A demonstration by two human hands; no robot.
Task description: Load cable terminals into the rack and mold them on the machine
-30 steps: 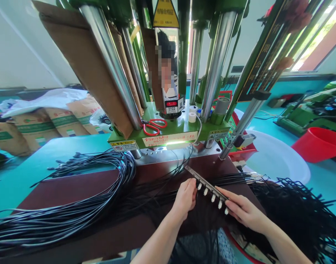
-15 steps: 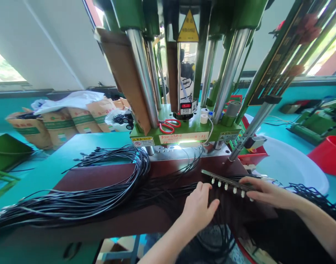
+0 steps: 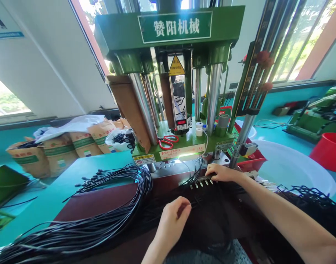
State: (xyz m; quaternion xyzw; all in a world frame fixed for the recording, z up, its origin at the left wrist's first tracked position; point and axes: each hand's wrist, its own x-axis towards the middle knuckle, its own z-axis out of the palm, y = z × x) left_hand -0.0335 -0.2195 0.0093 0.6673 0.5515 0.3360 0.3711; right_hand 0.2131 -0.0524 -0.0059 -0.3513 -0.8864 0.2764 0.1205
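Note:
A narrow metal strip (image 3: 203,183) with a row of several pale connector ends lies at the front of the green press (image 3: 145,154). At its right end, my right hand (image 3: 221,172) has its fingers closed around the strip. My left hand (image 3: 172,216) is nearer to me, below and left of the strip, thumb and forefinger curled together. Dark strands show by those fingertips, but what they pinch is unclear. A large bundle of black cables (image 3: 101,227) stretches leftward across the brown board, with one loop bending up toward the press.
Red-handled scissors (image 3: 168,142) rest on the press's ledge. Steel columns (image 3: 215,95) rise above it. More black cables (image 3: 316,205) lie at right, near a white round tub (image 3: 291,161) and a red bucket (image 3: 329,152). Paper sacks (image 3: 57,150) stand behind the teal table (image 3: 101,163).
My right hand has carried the strip forward and left, close to the press. The left hand has come away from the strip, and its fingers have curled in. The view has tilted up.

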